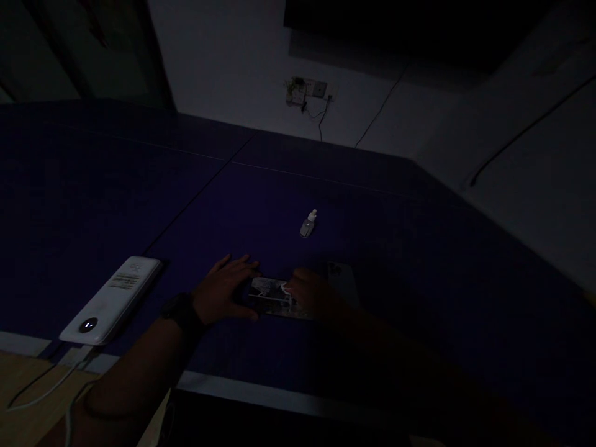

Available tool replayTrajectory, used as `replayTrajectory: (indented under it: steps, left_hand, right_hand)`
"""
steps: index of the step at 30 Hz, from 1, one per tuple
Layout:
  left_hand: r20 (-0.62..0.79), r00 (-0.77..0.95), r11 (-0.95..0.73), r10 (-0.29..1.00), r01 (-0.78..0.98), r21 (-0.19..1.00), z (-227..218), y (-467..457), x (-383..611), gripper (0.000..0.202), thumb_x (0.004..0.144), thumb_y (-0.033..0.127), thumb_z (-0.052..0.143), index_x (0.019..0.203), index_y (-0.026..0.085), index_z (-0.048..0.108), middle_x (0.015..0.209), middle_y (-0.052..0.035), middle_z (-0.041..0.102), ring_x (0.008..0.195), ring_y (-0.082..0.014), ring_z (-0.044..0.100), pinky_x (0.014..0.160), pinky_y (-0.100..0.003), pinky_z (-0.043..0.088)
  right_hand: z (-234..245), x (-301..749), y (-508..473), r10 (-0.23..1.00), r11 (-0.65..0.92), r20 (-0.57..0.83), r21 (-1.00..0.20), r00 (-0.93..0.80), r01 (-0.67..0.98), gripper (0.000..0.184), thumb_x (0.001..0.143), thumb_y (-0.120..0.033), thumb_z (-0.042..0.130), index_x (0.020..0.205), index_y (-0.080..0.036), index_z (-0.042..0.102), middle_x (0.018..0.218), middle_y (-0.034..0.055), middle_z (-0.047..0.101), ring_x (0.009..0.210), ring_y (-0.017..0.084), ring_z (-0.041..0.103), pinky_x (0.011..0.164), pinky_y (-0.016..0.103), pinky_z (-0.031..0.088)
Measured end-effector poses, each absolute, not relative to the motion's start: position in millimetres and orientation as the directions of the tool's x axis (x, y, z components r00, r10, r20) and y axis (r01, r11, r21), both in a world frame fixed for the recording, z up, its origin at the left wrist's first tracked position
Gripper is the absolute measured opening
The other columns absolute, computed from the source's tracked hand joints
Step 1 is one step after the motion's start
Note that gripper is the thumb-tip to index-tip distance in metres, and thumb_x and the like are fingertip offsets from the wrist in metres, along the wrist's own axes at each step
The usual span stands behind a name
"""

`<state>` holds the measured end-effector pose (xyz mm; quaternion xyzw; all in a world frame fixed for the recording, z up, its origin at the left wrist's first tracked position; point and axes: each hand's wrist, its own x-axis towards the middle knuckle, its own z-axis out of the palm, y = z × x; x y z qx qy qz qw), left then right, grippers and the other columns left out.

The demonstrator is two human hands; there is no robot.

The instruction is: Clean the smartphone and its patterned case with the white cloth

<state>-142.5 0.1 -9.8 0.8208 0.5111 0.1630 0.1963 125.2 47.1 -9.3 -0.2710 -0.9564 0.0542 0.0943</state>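
Observation:
A phone (269,305) lies flat on the blue table, its surface showing a dark and pale grey pattern. My left hand (226,287) rests at its left end, fingers stretched out and thumb apart, a dark watch on the wrist. Over the phone's right part my right hand (308,292) is closed, fingertips down at the surface. Something small and whitish shows at those fingertips; I cannot tell what it is. A second phone (343,279) with camera lenses lies just right of my right hand, partly covered by it. Beyond the hands is a small dropper bottle (308,224) with a white top.
A white power bank (114,298) with a lit display lies at the left, a white cable (51,388) plugged into its near end. The blue table (251,198) meets a pale wall with sockets (310,88) and hanging cables. The room is dim.

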Motion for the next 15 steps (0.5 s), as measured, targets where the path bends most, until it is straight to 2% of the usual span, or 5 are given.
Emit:
replayTrajectory:
  steps: [6, 11, 15]
  left_hand:
    - [0.064, 0.425, -0.398, 0.903, 0.772, 0.495, -8, 0, -143, 0.089, 0.060, 0.078, 0.074, 0.132, 0.031, 0.055, 0.153, -0.0092, 0.048, 0.147, -0.0364, 0.034, 0.120, -0.064, 0.010]
    - [0.063, 0.422, -0.395, 0.904, 0.771, 0.500, -7, -1, -142, 0.087, 0.060, 0.076, 0.076, 0.132, 0.032, 0.055, 0.153, -0.0083, 0.049, 0.146, -0.0364, 0.034, 0.120, -0.065, 0.011]
    - [0.054, 0.426, -0.397, 0.903, 0.779, 0.486, -6, 0, -142, 0.086, 0.060, 0.076, 0.075, 0.132, 0.033, 0.054, 0.154, -0.0077, 0.048, 0.147, -0.0364, 0.033, 0.119, -0.066, 0.011]
  right_hand:
    - [-6, 127, 52, 0.542, 0.840, 0.133, -0.127, -0.830, 0.528, 0.018, 0.098, -0.011, 0.055, 0.084, -0.015, 0.064, 0.084, 0.0050, 0.059, 0.080, 0.017, 0.056, 0.070, 0.027, 0.044]
    - [-14, 142, 17, 0.511, 0.852, 0.156, -0.220, -0.845, 0.475, 0.010, 0.097, -0.014, 0.058, 0.093, -0.015, 0.068, 0.096, 0.0083, 0.064, 0.089, 0.019, 0.060, 0.076, 0.030, 0.049]
    - [-18, 150, 4, 0.526, 0.840, 0.153, -0.248, -0.837, 0.483, 0.014, 0.097, -0.013, 0.056, 0.093, -0.017, 0.069, 0.093, 0.0070, 0.064, 0.084, 0.017, 0.061, 0.073, 0.029, 0.049]
